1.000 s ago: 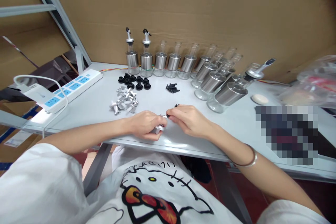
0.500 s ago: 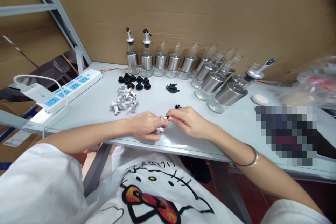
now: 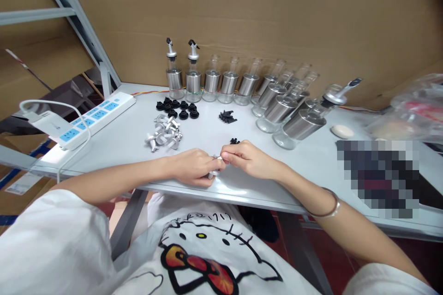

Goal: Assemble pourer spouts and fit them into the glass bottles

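Note:
Just above the table's front edge, my left hand is closed around a silver pourer spout, whose round collar shows below the fingers. The spout's narrow end points right, into the fingertips of my right hand. Thumb and forefinger there are pinched over the tip, covering the small black part seen at it a moment earlier. Behind the right hand lie tiny black pieces. Left of the hands is a pile of silver pourer spouts. Black stoppers and thin black levers lie farther back.
Glass bottles with steel sleeves line the back and right; a few carry pourers, such as this bottle. A white power strip sits at left. On the right are a pale oval object and a plastic bag.
My right fingertips have closed over the spout's tip, hiding the black part that showed there. The left hand has shifted slightly right; the objects on the table look unmoved.

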Motion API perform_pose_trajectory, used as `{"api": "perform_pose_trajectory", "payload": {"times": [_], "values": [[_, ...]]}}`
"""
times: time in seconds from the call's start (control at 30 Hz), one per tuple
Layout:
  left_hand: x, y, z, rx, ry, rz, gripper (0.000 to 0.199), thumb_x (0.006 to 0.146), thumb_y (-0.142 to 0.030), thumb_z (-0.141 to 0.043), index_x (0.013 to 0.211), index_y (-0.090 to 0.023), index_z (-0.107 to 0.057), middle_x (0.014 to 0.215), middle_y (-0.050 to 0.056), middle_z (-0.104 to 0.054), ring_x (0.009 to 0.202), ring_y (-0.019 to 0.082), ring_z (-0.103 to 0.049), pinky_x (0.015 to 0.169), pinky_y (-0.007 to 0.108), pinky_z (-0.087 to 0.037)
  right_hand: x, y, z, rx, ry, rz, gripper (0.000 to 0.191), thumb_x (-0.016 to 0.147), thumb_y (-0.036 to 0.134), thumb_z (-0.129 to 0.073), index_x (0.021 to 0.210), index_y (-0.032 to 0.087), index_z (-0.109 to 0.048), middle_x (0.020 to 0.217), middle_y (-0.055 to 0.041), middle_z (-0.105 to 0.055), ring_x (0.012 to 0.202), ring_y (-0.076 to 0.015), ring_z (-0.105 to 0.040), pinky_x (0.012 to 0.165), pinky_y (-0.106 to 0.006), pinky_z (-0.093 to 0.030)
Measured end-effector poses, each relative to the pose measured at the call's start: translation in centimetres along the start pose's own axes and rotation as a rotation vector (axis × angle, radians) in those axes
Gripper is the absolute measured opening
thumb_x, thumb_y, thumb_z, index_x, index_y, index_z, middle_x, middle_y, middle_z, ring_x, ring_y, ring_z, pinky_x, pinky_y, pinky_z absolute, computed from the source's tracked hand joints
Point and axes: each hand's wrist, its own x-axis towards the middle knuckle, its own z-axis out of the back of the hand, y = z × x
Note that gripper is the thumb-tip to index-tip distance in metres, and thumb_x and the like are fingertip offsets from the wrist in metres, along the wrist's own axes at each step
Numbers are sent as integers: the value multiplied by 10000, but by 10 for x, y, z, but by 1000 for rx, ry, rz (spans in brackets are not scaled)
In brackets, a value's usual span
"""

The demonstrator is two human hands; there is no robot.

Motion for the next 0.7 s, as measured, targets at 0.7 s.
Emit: {"api": "perform_pose_trajectory", "payload": {"times": [0.7], "values": [[1,1,3,-159,-321,-106,112,914,-274,-399,999,-214,-357,616,-62,-521,475,96,-484,508,213,-402,-5,-1,2,-563,-250,408,265,972,192,-337,956,134,-595,703,-53,-651,600,-141,-574,618,-261,-421]]}}
